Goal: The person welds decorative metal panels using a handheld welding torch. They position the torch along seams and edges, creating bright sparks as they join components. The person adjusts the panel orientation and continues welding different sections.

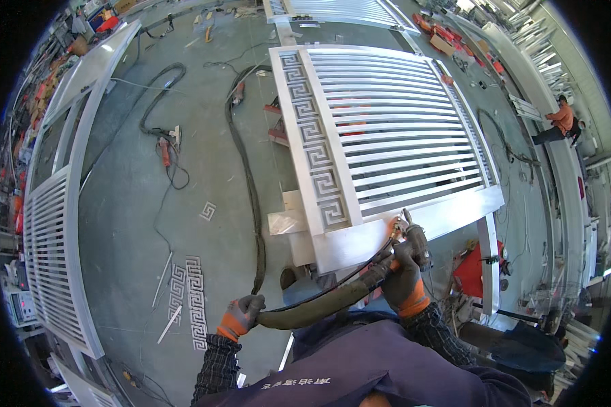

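Gloved in grey and orange, my right hand [404, 279] is closed round a dark welding torch [418, 245] with a curved neck, held at the near edge of a silver metal gate panel [404, 227]. A thick cable in an olive sleeve [319, 306] runs from the torch across my front. My left hand [243, 316], in a matching glove, is wrapped round this cable where it bends away over the floor. The panel has parallel slats and a strip of square-spiral ornament [317, 149] along its left side. Whether the torch tip touches the metal is hard to tell.
Loose ornament strips [195, 302] and an angle grinder with a red body [165, 152] lie on the grey floor [122, 251] to the left. Another slatted panel [51, 251] stands beyond them. A dark hose [246, 176] trails away. Far right, a person in orange [561, 121] is working.
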`<action>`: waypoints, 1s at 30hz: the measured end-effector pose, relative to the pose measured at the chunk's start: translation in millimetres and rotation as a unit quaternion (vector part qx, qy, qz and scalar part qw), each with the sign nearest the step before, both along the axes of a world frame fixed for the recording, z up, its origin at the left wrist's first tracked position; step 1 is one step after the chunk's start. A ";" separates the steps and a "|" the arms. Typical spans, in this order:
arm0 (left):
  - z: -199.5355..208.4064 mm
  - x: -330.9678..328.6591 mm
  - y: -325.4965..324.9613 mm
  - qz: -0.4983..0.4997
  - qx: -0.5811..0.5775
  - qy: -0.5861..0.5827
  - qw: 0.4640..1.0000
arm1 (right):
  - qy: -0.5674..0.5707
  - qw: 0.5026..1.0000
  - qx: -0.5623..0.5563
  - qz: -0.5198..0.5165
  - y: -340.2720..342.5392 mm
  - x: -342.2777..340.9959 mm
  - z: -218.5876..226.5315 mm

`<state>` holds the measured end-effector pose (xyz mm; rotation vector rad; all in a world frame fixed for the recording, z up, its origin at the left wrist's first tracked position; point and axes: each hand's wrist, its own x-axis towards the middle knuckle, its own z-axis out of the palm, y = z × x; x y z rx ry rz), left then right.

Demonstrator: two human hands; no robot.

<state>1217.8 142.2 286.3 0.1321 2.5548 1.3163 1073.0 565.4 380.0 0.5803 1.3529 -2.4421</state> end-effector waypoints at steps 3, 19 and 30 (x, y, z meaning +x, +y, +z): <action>24.6 6.8 -32.7 0.131 0.146 -0.286 0.938 | -0.072 0.993 -0.087 -0.041 -64.2 1.0 39.5; 35.9 -2.9 -78.2 -0.196 0.110 -0.153 0.963 | -0.042 0.978 0.039 -0.201 -117.6 8.8 62.1; 26.8 -83.2 -68.2 -0.379 0.125 -0.163 0.902 | 0.055 0.915 -0.080 -0.391 -89.7 80.8 82.9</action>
